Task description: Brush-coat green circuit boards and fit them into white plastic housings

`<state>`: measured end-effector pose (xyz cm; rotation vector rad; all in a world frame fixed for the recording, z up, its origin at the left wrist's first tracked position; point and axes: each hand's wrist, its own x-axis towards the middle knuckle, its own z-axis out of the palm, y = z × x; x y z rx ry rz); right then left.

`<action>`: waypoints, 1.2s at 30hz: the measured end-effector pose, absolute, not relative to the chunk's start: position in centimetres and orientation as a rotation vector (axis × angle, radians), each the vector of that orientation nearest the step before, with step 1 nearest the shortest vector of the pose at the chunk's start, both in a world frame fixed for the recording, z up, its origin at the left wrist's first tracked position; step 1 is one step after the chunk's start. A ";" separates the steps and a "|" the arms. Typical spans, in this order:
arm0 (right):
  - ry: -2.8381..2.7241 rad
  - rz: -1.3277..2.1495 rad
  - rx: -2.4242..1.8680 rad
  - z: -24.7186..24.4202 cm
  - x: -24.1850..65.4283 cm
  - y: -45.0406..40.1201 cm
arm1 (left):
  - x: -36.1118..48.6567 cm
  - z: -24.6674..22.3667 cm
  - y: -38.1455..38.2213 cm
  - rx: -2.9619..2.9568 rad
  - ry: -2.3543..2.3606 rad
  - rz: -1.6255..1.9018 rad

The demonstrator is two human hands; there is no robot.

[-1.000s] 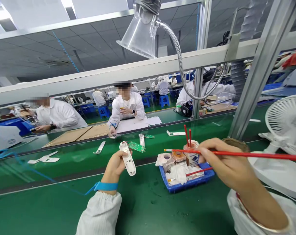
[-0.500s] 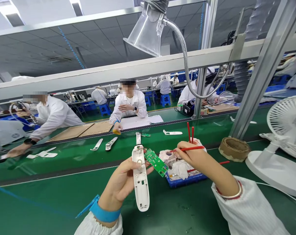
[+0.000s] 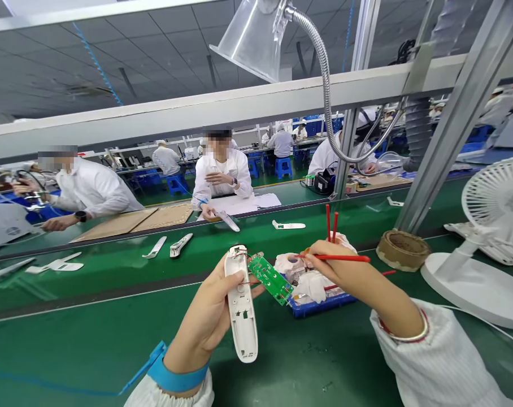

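My left hand (image 3: 216, 308) is closed around a long white plastic shell (image 3: 243, 322), its thumb pressed on the inner side. A green circuit board (image 3: 271, 278) hangs at an angle off the shell's right side, joined by thin wires. A red-handled brush (image 3: 341, 258) is pinched in my right hand (image 3: 330, 265), its tip pointing left, just above the circuit board. Under that hand sits a blue tray (image 3: 320, 307) with crumpled white cloths (image 3: 311, 286) and more red sticks. Two red sticks (image 3: 331, 223) stand upright behind my fingers.
White plastic parts (image 3: 181, 245) lie on the green belt (image 3: 125, 271) beyond. A tape roll (image 3: 403, 249) and a white fan (image 3: 489, 243) stand at right. A lamp-like hood (image 3: 256, 39) hangs overhead. Across the belt, a person (image 3: 222, 175) holds a white part.
The view has tilted down slightly. My right hand and the brush have shifted a little. Parts on the belt moved left, and the person opposite now holds a white part over it.
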<state>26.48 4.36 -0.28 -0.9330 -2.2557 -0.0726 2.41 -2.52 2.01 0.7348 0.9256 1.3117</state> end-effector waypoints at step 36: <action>-1.898 0.288 -0.577 2.4 27.8 -3.9 | 3.3 1.4 -2.5 0.870 0.930 1.236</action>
